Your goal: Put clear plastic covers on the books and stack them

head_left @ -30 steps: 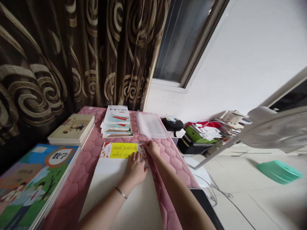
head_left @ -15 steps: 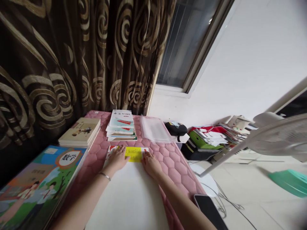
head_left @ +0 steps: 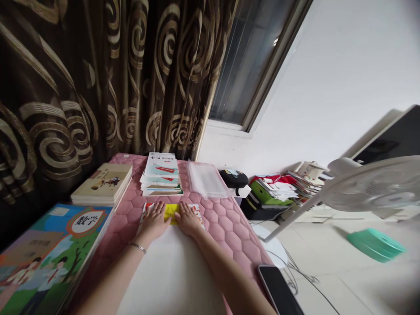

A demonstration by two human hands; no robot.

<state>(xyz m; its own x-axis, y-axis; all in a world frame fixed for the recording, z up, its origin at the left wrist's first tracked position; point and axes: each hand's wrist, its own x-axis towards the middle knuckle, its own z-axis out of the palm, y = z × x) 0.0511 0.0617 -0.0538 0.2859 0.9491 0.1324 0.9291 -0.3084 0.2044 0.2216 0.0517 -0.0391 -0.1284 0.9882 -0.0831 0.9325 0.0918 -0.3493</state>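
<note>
Both hands are flat on the far end of the white sheet (head_left: pixel 172 271), using that as my reference. Left hand (head_left: pixel 155 221) is on the left part of its printed strip (head_left: pixel 172 211), right hand (head_left: pixel 188 218) on the right part. Fingers are extended, palms down, gripping nothing; thumbs almost meet over the yellow panel. Can't tell from here if the strip is a folded flap or a separate piece.

Sheet lies flat on the pink quilted cover (head_left: pixel 229 227), near end out of my view. I'd expect it to be light and flexible, easy to crease, prone to skid on the fabric. Soft padding below likely gives poor backing for pressing. I'd pin with flat palms and lift only by the far corners, both at once.

Around the sheet: textbook stack (head_left: pixel 55 258) to its left, beige books (head_left: pixel 101 183) left and farther out. Booklets (head_left: pixel 160 168) sit just beyond its far end, clear plastic sleeves (head_left: pixel 208 179) beyond and right. Phone (head_left: pixel 278 288) is right of its near part, close to my right forearm; I'd watch elbow swing there. Booklets limit forward travel.
</note>
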